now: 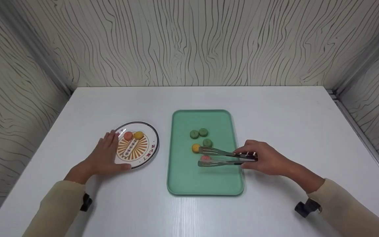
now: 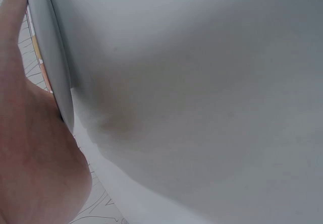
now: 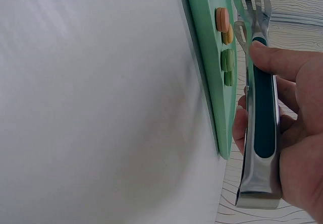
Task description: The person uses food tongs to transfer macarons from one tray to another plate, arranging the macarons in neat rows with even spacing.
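My right hand [image 1: 268,158] holds metal serving tongs [image 3: 265,103] with dark grip panels, thumb on one side and fingers on the other. The slotted ends of the tongs stand apart over the green tray [image 1: 206,182]. Between the two arms, in the head view, shows a pink macaron [image 1: 205,158]; a yellow macaron [image 1: 195,148] lies by the upper tip. Three green macarons [image 1: 207,143] sit farther back on the tray. Fingers and thumb extended, my left hand [image 1: 102,159] rests along the rim of a patterned plate [image 1: 151,154]. A pink macaron [image 1: 128,136] and a yellow macaron [image 1: 138,135] lie on that plate.
The white table [image 1: 275,115] carries the plate on the left and the tray in the middle. Behind it rises a wood-grain patterned wall [image 1: 189,42], with similar panels at both sides. Small black devices [image 1: 307,208] are worn at both wrists.
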